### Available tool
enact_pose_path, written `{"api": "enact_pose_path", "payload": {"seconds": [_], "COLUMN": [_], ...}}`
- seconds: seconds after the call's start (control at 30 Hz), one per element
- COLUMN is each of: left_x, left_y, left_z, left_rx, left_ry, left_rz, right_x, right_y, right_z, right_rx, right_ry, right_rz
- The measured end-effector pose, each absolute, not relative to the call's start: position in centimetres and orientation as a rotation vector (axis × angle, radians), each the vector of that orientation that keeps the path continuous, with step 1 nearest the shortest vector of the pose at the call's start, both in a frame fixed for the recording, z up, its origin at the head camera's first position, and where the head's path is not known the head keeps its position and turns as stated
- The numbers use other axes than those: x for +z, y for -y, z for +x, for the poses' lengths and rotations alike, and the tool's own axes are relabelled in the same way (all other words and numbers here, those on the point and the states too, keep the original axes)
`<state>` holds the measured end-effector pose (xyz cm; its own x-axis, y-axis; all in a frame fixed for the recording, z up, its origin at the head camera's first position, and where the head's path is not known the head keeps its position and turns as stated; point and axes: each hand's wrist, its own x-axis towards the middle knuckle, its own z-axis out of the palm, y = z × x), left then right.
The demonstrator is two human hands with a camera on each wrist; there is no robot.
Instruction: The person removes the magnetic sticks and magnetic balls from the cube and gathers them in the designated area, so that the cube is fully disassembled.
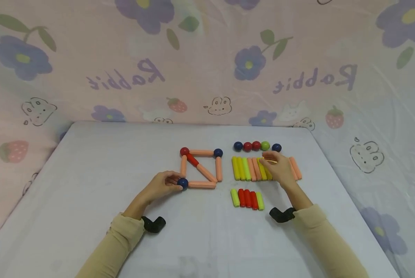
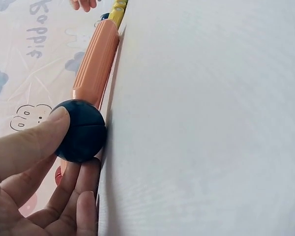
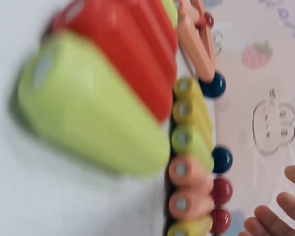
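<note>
My left hand point(image 1: 162, 185) pinches a dark blue ball point(image 1: 183, 183) between thumb and fingers at the near left corner of a square of peach sticks. One peach stick point(image 2: 96, 61) runs from this ball in the left wrist view. A red ball point(image 1: 184, 151) and another dark blue ball point(image 1: 218, 153) sit at the far corners. Crossing the square diagonally are a red stick point(image 1: 192, 160) and a peach stick point(image 1: 206, 173). My right hand point(image 1: 277, 166) hovers over the long row of sticks, below the ball row, fingers apart and holding nothing; it hides part of that row.
Yellow sticks point(image 1: 238, 168), lime and peach ones form the long row. Behind it stand loose balls, among them a green ball point(image 1: 265, 145) and a red ball point(image 1: 247, 146). Nearer lies a short row of red sticks point(image 1: 248, 198) and lime sticks point(image 1: 235, 197). A patterned curtain point(image 1: 193, 77) backs the table.
</note>
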<state>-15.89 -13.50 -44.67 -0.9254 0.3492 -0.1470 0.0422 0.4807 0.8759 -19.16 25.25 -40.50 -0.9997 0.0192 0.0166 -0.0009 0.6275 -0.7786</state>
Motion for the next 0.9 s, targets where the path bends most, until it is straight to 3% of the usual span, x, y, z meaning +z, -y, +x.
{"api": "enact_pose_path", "payload": {"seconds": [0.4,0.7,0.9], "left_x": [-44.4,-44.3,-44.4], "left_y": [13.5,13.4,13.4], "left_z": [-15.9,-16.1,-16.0], "left_rx": [1.426,1.439,1.428], "left_ry": [-2.409,-2.401,-2.4], "left_rz": [0.327,0.321,0.297], "right_x": [-41.8,-42.3,-42.9], "right_y": [-16.6,-11.1,-8.5], "right_z": [-15.9,-14.9,-15.2], "right_rx": [1.551,1.201,1.042], "right_ry": [2.751,2.729,2.816], "right_rz": [0.437,0.874,0.945]}}
